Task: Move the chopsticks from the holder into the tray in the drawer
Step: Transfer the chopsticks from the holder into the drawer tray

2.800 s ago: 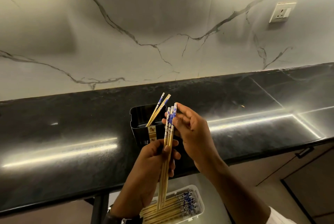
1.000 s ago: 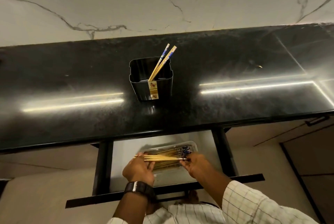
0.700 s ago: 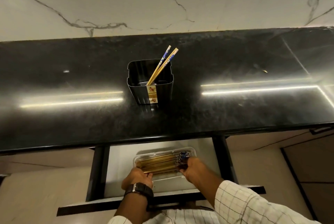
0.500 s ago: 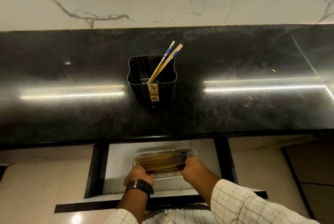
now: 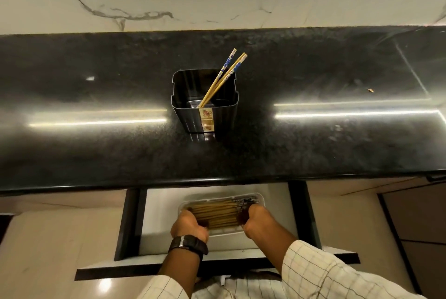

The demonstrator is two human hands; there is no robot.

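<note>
**A:** Start with the hands.

**B:** Found left hand at left end of bundle and right hand at right end. Apart, with bundle between. Fingers bent down over the stick ends and hidden behind the knuckles. Cannot tell whether gripping or only squaring up. Noted watch on left wrist.

**A:** Position of bundle?

**B:** Lying flat and lengthwise inside tray. Tray seated in open drawer, just below front edge of counter. Patterned ends to the right. No count possible: too many, too close together.

**A:** Anything outstanding?

**B:** Yes. Observed pair in holder on counter, leaning toward back right corner, blue tops above the rim. Well apart from both hands. Saw nothing else inside holder, though bottom partly in shadow.

**A:** Assessment of progress?

**B:** Judged mostly done: bulk in tray, one pair to transfer. Required next, by estimate: let go of bundle, reach up to holder, lift pair, lay alongside the rest. Appears to be room at near side of tray. Drawer closure not part of task.
</note>
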